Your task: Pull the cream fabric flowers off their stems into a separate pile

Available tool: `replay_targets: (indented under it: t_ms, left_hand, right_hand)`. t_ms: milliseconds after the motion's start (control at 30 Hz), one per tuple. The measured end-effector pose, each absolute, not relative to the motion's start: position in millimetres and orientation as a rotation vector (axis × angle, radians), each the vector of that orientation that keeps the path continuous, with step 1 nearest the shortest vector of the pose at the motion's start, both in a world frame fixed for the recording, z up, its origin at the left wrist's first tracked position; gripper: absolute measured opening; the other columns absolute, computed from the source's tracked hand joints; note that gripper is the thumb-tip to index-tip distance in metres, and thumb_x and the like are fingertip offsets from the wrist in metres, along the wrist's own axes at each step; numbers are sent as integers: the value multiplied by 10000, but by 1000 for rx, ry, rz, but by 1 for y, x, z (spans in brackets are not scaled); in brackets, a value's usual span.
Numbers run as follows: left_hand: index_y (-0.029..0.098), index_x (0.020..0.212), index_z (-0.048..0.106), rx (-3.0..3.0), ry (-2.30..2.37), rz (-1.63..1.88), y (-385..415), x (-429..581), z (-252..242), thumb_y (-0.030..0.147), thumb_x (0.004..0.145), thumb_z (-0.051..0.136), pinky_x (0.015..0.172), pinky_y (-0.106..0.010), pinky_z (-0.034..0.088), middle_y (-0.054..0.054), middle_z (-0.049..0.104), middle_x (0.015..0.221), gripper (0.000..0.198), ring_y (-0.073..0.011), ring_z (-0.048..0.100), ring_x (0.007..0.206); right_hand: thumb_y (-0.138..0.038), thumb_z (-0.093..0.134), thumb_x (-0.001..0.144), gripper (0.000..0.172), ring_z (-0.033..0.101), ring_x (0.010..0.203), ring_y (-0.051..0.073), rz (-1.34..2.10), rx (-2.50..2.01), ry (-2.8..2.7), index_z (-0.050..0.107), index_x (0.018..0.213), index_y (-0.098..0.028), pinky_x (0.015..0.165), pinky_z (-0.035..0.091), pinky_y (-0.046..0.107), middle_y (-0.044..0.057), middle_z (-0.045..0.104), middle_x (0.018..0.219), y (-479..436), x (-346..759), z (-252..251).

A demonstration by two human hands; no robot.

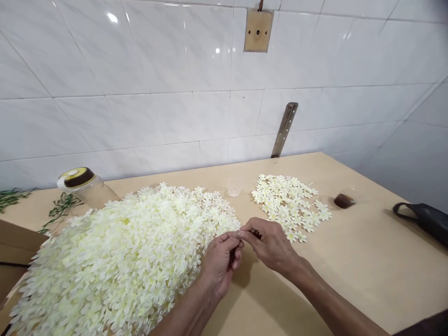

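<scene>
My left hand [223,261] and my right hand [268,242] meet fingertip to fingertip above the table, thumbs and forefingers pinched together. Whatever they pinch is too small or too hidden to make out. Left of my left hand spreads a large heap of white-yellow artificial flower heads [140,247]. Beyond my right hand lies a smaller, flatter spread of the same flower heads [285,200]. A small clear plastic cup [235,187] stands between the two piles.
A clear jar with a brown and yellow lid [77,178] leans behind the heap, beside green plastic stems [63,205]. A cardboard box [19,254] is at left. To the right are a cup of dark liquid [344,200] and a black strapped object [425,219]. A metal bracket [284,130] rests against the tiled wall.
</scene>
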State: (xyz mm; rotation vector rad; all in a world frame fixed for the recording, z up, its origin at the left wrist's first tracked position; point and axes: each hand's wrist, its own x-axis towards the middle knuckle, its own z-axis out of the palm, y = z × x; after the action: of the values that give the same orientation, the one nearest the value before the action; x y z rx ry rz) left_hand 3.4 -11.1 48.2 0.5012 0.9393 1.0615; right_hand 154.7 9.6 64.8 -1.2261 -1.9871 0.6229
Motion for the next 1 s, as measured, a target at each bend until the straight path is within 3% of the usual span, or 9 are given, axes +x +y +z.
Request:
replay_targets:
  t_ms: [133, 267, 400, 533, 633, 767, 1000]
  left_hand:
    - [110, 749, 640, 526, 949, 1086, -11, -2, 47, 327, 645, 782, 402, -173, 277, -9, 591, 671, 279, -40, 415, 463]
    - [122, 744, 621, 600, 979, 1035, -8, -2, 44, 421, 686, 780, 410, -174, 316, -6, 587, 668, 344, -47, 442, 462]
    - [139, 833, 642, 767, 970, 909, -10, 6, 51, 450, 724, 749, 440, -210, 413, -47, 640, 789, 346, -95, 543, 517]
    - [134, 745, 642, 886, 989, 915, -10, 11, 56, 461, 737, 731, 442, -216, 422, -33, 606, 643, 339, -106, 527, 495]
    - [135, 787, 662, 920, 1046, 1017, -7, 7, 55, 487, 751, 711, 461, -234, 442, -34, 618, 627, 357, -115, 534, 481]
    - [128, 819, 669, 935, 1018, 990, -4, -4, 55, 489, 794, 672, 519, -262, 481, -55, 640, 673, 362, -130, 567, 519]
    - [116, 782, 668, 983, 1064, 947, -5, -11, 62, 445, 767, 715, 514, -258, 473, -49, 623, 603, 333, -140, 561, 528]
  right_hand:
    - [-355, 483, 961, 300, 505, 562, 120, 521, -1292, -1994, 579, 728, -193, 566, 378, 234, -13, 575, 615, 11, 142, 57]
    - [-358, 442, 979, 324, 536, 587, 125, 524, -1311, -1990, 596, 749, -189, 589, 396, 242, 0, 605, 655, 14, 151, 49]
    - [-508, 530, 910, 350, 545, 501, 138, 575, -1549, -1547, 638, 827, -186, 513, 427, 254, -12, 579, 582, 29, 206, 60]
    - [-557, 603, 843, 407, 481, 428, 120, 801, -1518, -1338, 641, 931, -162, 459, 413, 253, -53, 489, 509, 33, 243, 80]
    - [-495, 600, 859, 349, 461, 426, 111, 967, -1474, -1602, 646, 991, -175, 446, 391, 245, -55, 493, 531, 22, 223, 85]
    - [-331, 581, 870, 190, 490, 502, 119, 853, -1379, -1993, 622, 1018, -218, 484, 372, 236, -47, 532, 598, 7, 178, 79]
    - [-163, 544, 846, 289, 566, 640, 149, 791, -1273, -2232, 513, 1127, -226, 602, 417, 257, -31, 607, 703, 12, 153, 70]
